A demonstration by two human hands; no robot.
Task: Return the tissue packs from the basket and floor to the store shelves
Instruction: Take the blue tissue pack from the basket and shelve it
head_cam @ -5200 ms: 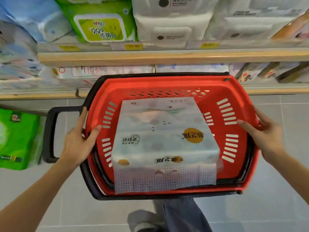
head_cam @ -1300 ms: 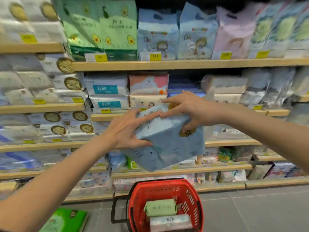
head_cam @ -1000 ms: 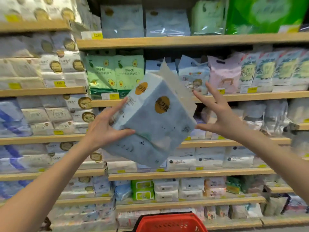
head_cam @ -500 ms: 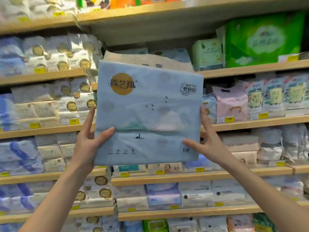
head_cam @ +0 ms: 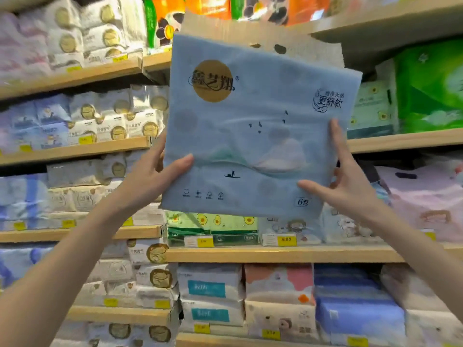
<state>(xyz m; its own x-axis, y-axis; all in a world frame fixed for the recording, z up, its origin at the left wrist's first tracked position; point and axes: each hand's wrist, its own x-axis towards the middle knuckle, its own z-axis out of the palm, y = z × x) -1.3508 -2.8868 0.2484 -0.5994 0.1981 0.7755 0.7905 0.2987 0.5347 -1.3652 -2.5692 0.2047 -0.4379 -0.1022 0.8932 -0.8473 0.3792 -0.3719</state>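
Observation:
A large light-blue tissue pack (head_cam: 253, 136) with a gold round logo and a small boat print is held upright, face toward me, high in front of the store shelves (head_cam: 275, 254). My left hand (head_cam: 155, 174) grips its lower left edge, thumb on the front. My right hand (head_cam: 345, 176) holds the lower right edge, fingers spread along the side. The pack's perforated white handle flap (head_cam: 300, 50) sticks up toward a dark gap under an upper shelf. The basket and floor are out of view.
Wooden shelves packed with tissue packs fill the view: white packs with gold logos at left (head_cam: 105, 116), a green pack at upper right (head_cam: 431, 86), a pink pack at right (head_cam: 426, 196), orange and panda-print packs on top (head_cam: 190, 11). Yellow price tags line the shelf edges.
The pack came out of the red basket and has been turned upright. Since half a second ago both hands have carried it higher, and my view has tilted up.

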